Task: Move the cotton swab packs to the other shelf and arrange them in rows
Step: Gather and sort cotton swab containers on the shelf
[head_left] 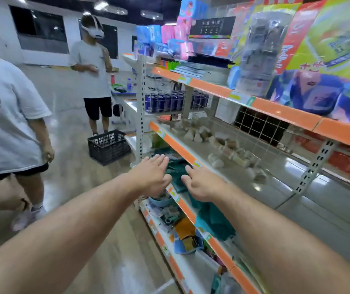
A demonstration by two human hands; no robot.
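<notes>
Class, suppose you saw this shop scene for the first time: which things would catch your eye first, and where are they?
Two bare forearms fill the foreground, the left hand and right hand stretched open toward the orange shelf edge. Scattered cotton swab packs lie on the middle shelf beyond. At left, a person in a white headset stands behind a black crate.

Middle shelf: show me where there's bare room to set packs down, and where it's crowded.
Bare: the near stretch of the middle shelf, between its orange front edge, the last scattered packs and the slotted bracket. Crowded: the far end, where the packs lie loose, the top shelf full of packages, and the lower shelf under teal cloths.
</notes>
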